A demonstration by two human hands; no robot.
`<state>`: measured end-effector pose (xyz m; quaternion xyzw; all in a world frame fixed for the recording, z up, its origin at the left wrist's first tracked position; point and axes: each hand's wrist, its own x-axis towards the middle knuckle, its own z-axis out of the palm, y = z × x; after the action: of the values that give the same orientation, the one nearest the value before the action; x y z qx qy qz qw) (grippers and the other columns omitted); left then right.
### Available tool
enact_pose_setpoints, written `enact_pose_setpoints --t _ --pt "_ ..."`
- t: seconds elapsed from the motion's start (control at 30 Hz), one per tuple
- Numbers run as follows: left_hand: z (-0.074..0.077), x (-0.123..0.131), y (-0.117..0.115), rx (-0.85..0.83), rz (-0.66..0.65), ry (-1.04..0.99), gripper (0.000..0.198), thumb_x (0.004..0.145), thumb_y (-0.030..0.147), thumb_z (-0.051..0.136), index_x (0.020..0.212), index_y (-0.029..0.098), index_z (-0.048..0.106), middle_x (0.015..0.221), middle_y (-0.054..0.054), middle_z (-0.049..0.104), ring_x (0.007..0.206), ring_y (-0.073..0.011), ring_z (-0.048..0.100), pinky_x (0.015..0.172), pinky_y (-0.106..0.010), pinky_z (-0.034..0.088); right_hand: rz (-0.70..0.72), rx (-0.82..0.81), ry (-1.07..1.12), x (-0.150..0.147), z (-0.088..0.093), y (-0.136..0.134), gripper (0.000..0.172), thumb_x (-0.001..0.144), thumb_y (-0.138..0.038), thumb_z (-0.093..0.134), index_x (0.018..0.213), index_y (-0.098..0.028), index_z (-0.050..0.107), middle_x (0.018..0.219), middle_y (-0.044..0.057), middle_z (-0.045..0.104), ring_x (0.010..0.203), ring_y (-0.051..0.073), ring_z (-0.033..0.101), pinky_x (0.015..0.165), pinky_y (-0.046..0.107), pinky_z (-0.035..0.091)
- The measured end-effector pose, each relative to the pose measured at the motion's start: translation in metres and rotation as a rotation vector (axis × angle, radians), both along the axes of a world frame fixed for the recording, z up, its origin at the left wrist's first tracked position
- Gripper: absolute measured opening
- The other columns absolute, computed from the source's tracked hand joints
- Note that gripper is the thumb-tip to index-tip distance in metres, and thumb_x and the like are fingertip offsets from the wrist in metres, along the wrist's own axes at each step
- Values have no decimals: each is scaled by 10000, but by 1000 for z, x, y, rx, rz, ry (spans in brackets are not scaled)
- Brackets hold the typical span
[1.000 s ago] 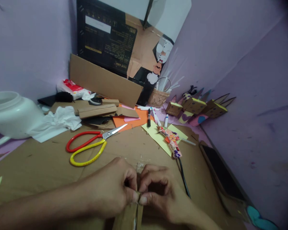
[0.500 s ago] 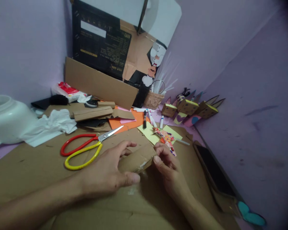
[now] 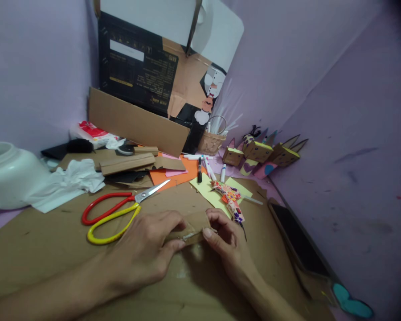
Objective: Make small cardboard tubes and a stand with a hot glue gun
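Observation:
A small folded piece of brown cardboard (image 3: 196,224) is held low over the cardboard work sheet (image 3: 47,236). My left hand (image 3: 147,249) grips its left side, thumb under and fingers over it. My right hand (image 3: 225,238) pinches its right end between thumb and fingers. Red-and-yellow scissors (image 3: 115,211) lie just left of my left hand. A glue gun with colourful stickers (image 3: 232,200) lies on yellow paper (image 3: 209,189) just beyond my right hand.
A white jar (image 3: 10,174) and crumpled tissue (image 3: 67,183) sit at the left. Cardboard scraps, orange paper (image 3: 180,174), markers (image 3: 200,167), a wicker basket (image 3: 210,141) and small cardboard boxes (image 3: 260,151) line the back. A dark phone (image 3: 297,240) lies at the right.
The cardboard piece came up from the near edge and was turned flat. Both hands moved forward with it and now grip it closer together.

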<state>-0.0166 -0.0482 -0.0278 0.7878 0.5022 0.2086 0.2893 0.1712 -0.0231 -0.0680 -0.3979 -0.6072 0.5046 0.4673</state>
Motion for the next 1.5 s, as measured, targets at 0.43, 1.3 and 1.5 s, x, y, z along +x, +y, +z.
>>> enact_pose_setpoints --t 0.43,1.3,1.5 --pt "-9 0 -3 198 -71 1 116 784 129 462 824 193 549 816 -42 643 817 -186 609 698 -263 429 -81 18 -31 -7 2 -11 236 691 -325 643 517 -175 588 680 26 524 739 184 473 655 278 372" --pt "-19 -1 14 -472 320 -927 273 641 275 708 869 148 626 782 -32 683 733 -182 620 672 -283 500 -162 -196 354 -1 -15 -8 140 720 -312 677 660 -188 650 715 2 657 783 175 603 731 273 483" --pt "-23 -7 15 -455 393 -866 227 637 295 699 517 141 583 478 20 576 423 -74 464 403 -168 351 -128 -86 210 1 -12 -5 187 720 -321 670 855 -196 698 898 39 692 865 202 605 759 291 474"
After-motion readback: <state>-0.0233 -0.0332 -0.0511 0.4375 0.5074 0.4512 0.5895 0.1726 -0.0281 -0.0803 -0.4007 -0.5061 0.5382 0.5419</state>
